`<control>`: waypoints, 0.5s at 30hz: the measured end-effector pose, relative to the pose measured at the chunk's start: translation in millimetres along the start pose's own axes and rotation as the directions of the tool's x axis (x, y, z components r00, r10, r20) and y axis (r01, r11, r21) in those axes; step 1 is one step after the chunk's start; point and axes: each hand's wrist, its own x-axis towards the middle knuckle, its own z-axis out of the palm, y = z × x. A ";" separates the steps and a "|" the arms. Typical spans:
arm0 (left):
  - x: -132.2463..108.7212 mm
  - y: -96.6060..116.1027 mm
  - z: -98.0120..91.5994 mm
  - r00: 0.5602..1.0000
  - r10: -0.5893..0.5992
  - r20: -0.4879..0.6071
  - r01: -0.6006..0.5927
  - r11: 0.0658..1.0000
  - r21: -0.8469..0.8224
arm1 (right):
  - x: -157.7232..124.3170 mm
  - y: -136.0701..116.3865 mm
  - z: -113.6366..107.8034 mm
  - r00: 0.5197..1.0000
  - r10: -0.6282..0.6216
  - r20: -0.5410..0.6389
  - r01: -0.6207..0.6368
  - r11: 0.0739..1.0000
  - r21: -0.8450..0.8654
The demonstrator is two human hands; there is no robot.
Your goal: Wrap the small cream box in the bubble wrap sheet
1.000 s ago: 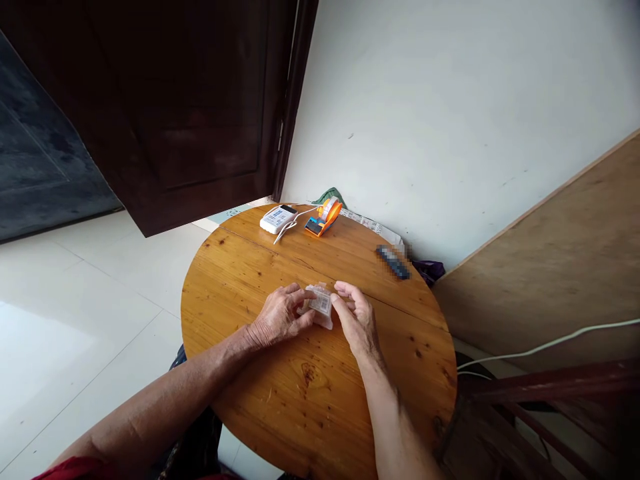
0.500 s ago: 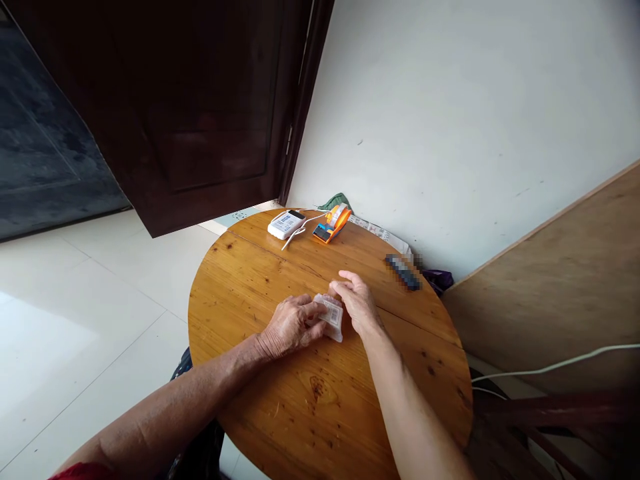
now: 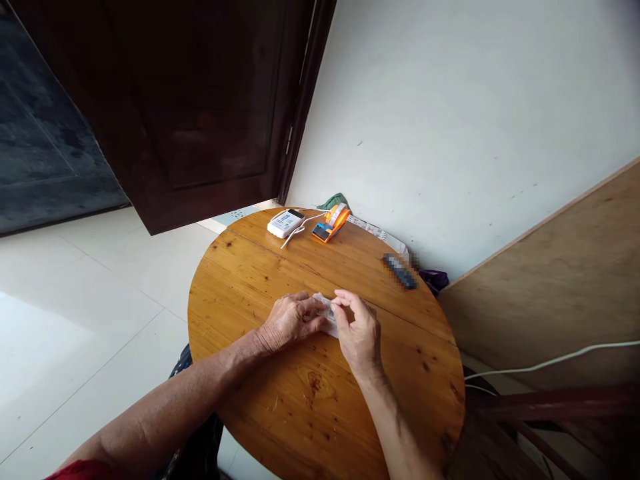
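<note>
A small clear plastic packet (image 3: 329, 327) with a whitish label lies low over the middle of the round table, partly covered by my fingers. My left hand (image 3: 293, 320) is closed on its left side, thumb below and fingers above. From the right, my right hand (image 3: 357, 333) curls over the packet, its thumb and forefinger pinched together at the upper right part. The packet's contents cannot be made out.
Toward the back of the wooden table (image 3: 240, 267) lie a white device with a cable (image 3: 286, 223) and an orange tape dispenser (image 3: 331, 225). A dark, blurred-out object (image 3: 400, 270) lies near the right rim. A dark door (image 3: 200, 120) stands beyond.
My right hand has come down and left onto the packet, its fingers drawing together into a pinch over the label. My left hand keeps its hold in nearly the same place.
</note>
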 end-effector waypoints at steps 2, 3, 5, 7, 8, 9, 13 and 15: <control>-0.1 0.7 -0.5 1.000 -0.002 -0.003 0.002 1.000 -0.013 | -7.5 -3.3 -0.3 0.993 -0.115 -0.002 0.114 0.985 -0.130; 0.0 1.5 -1.0 1.000 -0.005 -0.002 0.005 1.000 -0.027 | -9.7 -4.9 -0.6 0.987 -0.161 0.007 0.160 0.970 -0.184; 0.2 3.7 -2.0 1.000 -0.021 0.003 0.021 0.998 -0.064 | -12.0 -8.5 -2.4 0.972 -0.229 0.049 0.233 0.937 -0.260; 0.4 6.1 -2.7 0.999 -0.035 0.002 0.035 0.994 -0.106 | -14.3 -12.1 -5.8 0.955 -0.274 0.115 0.296 0.909 -0.293; 0.4 7.2 -2.9 0.999 -0.038 0.002 0.038 0.992 -0.121 | -16.4 -13.6 -7.9 0.945 -0.293 0.147 0.325 0.896 -0.302; 0.4 8.2 -2.9 0.999 -0.040 -0.001 0.039 0.991 -0.129 | -19.3 -14.8 -9.8 0.935 -0.308 0.177 0.350 0.883 -0.312; 0.3 9.5 -2.9 1.000 -0.008 0.017 0.010 0.994 -0.106 | -37.1 -16.1 -12.2 0.912 -0.329 0.245 0.402 0.836 -0.373; 0.1 8.4 -2.4 1.000 0.021 0.020 -0.019 0.994 -0.107 | -45.1 -16.6 -8.4 0.914 -0.308 0.263 0.396 0.817 -0.418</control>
